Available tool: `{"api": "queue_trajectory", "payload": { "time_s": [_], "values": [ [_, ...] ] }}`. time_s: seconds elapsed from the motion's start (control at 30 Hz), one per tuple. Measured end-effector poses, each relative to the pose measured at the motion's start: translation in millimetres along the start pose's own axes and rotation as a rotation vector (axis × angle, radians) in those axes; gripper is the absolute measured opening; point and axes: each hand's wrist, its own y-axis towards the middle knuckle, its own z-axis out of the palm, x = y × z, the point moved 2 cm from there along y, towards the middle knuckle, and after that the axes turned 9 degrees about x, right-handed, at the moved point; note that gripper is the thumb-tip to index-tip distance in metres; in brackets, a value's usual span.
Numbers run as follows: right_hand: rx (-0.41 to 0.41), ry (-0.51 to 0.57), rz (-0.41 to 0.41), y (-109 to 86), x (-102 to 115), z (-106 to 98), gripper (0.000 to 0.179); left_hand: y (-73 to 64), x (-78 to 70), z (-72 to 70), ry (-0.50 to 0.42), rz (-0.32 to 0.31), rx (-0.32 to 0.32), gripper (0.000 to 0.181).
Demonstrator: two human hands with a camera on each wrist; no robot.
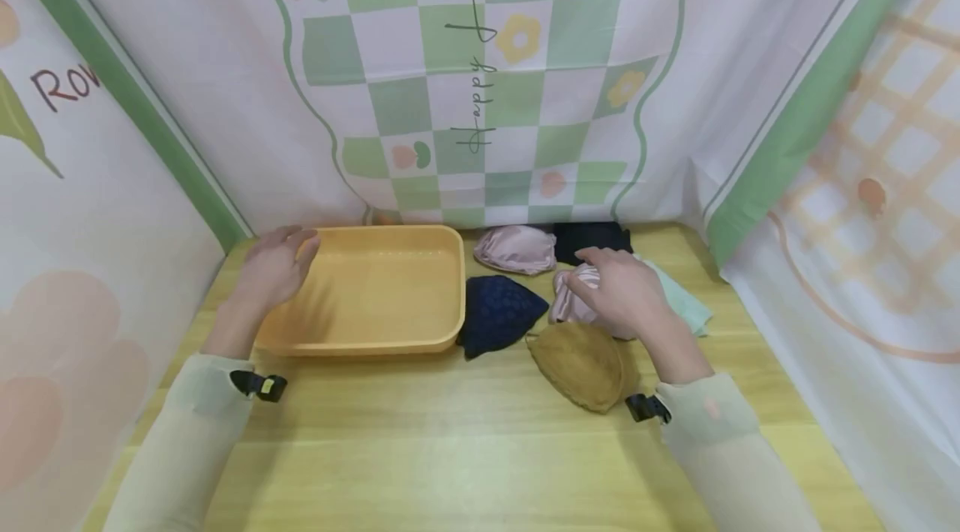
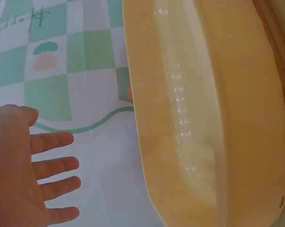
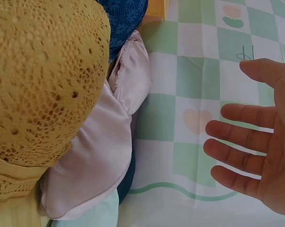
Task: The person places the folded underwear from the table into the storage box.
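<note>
Yellow tray (image 1: 397,290) on the wooden surface (image 1: 450,449), its inner floor exposed and shaded by the left hand (image 1: 279,263), poised over its left end with fingers extended. To the tray's right lie a navy garment (image 1: 498,313), pink garment (image 1: 516,250), black garment (image 1: 592,240), mint garment (image 1: 682,298) and mustard garment (image 1: 579,361); the right hand (image 1: 626,286), fingers straight and holding nothing, overlaps a pink-and-white garment (image 1: 564,305). The right wrist view alone resolves the mustard openwork; the left wrist view alone, a small dark mark on the tray's outer wall.
</note>
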Motion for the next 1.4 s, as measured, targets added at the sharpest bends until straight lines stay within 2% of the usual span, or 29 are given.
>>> {"api": "queue_trajectory", "payload": {
  "time_s": [0.3,0.5,0.67,0.97,1.23,1.4],
  "values": [
    [0.011,0.029,0.016,-6.7,-4.0,3.2,0.068,0.3,3.1,1.8,-0.012,0.029,-0.024,0.052],
    [0.003,0.03,0.03,-9.1,-4.7,5.8,0.059,-2.3,8.6,4.0,-0.01,0.033,-0.064,0.048],
    [-0.005,0.03,0.04,-11.1,-5.2,8.2,0.055,-4.7,13.1,4.6,-0.036,0.015,-0.049,0.049],
    [-0.013,0.044,0.034,-16.4,-7.4,14.0,0.059,-5.6,21.0,5.5,-0.054,-0.008,-0.024,0.053],
    [-0.016,0.058,0.045,-21.2,-8.0,16.7,0.057,-6.5,27.1,5.6,-0.077,-0.019,-0.034,0.053],
    [0.004,0.06,0.052,-23.8,-8.9,18.5,0.057,-6.7,32.9,6.9,-0.067,-0.004,-0.065,0.05]
  ]
}}
